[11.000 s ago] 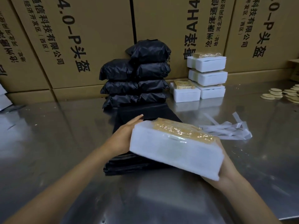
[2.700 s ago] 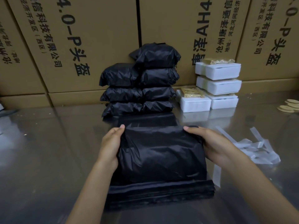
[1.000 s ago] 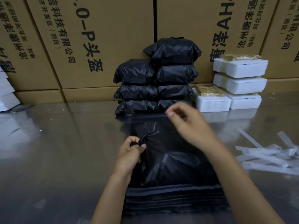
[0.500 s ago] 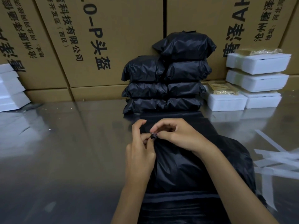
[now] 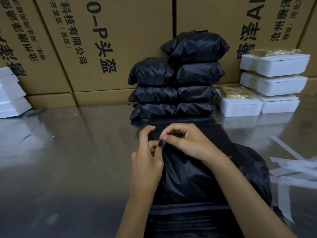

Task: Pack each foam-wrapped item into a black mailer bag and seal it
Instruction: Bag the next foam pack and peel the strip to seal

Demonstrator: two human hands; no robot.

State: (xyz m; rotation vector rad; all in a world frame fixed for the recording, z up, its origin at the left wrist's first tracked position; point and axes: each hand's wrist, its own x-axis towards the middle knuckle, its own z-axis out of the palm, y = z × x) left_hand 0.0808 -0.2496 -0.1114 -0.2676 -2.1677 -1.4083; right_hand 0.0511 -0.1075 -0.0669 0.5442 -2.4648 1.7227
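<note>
Far left: white foam pieces point(image 5: 10, 98) stacked at the edge of the steel worktop point(image 5: 68, 160), leaning against the cardboard cartons point(image 5: 106, 45) that line the back wall. Cartons carry black printed text.

Centre back: stack of sealed black mailers point(image 5: 176, 83), 4 layers high, touching the cartons behind. Bottom layers sit 2 side by side; 1 lone parcel on top.

Centre front: both hands meet at the far left corner of the filled black mailer bag point(image 5: 205, 177). Left hand point(image 5: 147, 160): thumb and a fingertip pinch a bit of the black film, index finger arched up off it. Right hand point(image 5: 187, 143): fingers curled, thumb and fingertips pinching the same spot right against the left hand's pinch. What exactly sits between the fingertips is too small to tell, beyond black film. The bag bulges with its contents, which are hidden. It lies on a pile of flat empty mailer bags point(image 5: 190, 219), directly in front of the person, just short of the sealed stack.

Right back: 4 foam-wrapped items point(image 5: 274, 83), white foam with yellowish plastic-wrapped tops. 3 stacked at the far right, 1 lower beside them, next to the black stack.

Right front: loose white backing strips point(image 5: 295, 170) scattered on the worktop, just beside the bag.
</note>
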